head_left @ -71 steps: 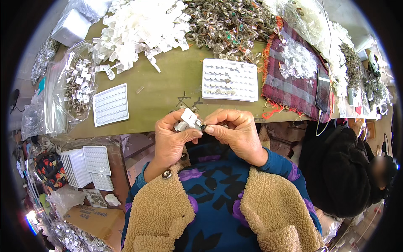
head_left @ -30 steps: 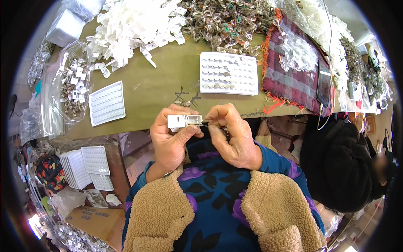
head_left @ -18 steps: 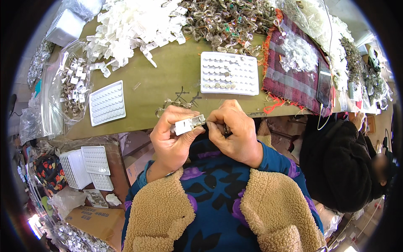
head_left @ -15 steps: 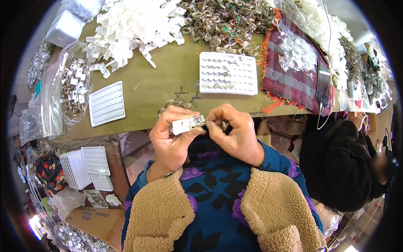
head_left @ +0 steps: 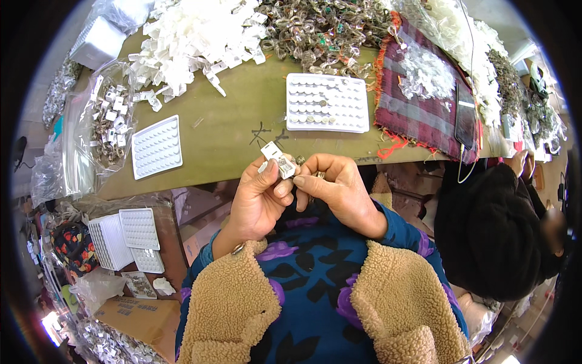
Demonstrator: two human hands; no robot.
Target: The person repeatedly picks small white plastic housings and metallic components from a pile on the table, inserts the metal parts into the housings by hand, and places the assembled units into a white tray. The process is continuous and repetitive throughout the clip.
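My left hand [head_left: 251, 206] is closed on a small white plastic casing [head_left: 277, 160], held tilted between thumb and fingers above my lap, near the table's front edge. The casing's open side, with greyish parts inside, faces up. Just to its right, my right hand [head_left: 345, 197] pinches with thumb and forefinger close against the casing. A brownish coiled wire [head_left: 319, 175] shows between the right hand's fingers. What the right fingertips grip at the casing's edge is too small to make out.
Beyond my hands are a white tray of round pieces [head_left: 327, 124], a dimpled white tray [head_left: 156, 147], a heap of white casings [head_left: 194, 42] and a pile of coiled wires [head_left: 327, 30]. A plaid cloth [head_left: 412, 121] bears clear bits and a phone [head_left: 465, 118]. A person in black [head_left: 485, 236] sits at right.
The casing has turned from lying level to standing tilted, its white end now up and away. My left hand has rolled over, with its thumb now on the casing's face.
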